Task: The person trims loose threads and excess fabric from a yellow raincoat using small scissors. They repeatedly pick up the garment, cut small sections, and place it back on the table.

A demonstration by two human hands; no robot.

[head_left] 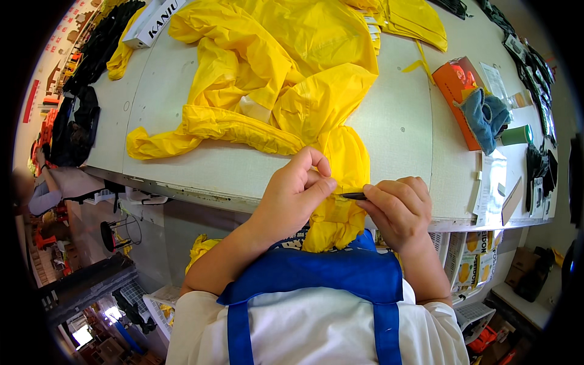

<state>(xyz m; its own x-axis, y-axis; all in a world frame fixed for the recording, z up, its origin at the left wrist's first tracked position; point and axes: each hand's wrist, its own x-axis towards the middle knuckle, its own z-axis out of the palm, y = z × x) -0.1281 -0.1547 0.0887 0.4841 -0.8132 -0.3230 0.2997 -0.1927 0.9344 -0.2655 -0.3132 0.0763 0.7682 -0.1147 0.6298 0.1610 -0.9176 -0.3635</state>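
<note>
A yellow garment (328,52) of thin, crumpled fabric spreads across the table, and one gathered end hangs over the near edge towards my lap. Over that end my left hand (298,191) is closed, thumb and forefinger pinched together against the yellow fabric; whatever lies between the fingertips is too small to make out. My right hand (398,210), just to the right, is closed around a slim dark pointed tool (353,196). Its tip points left at the gathered fabric, close to my left thumb. The fingers hide the rest of the tool, so its kind is unclear.
The pale table (401,131) ends in a bent front edge. Folded yellow pieces (413,24) lie at the back. An orange box (453,103) with a blue cloth (483,115) stands right, beside a green roll (517,135). Black garments (76,125) lie far left, near another person's arm (52,182).
</note>
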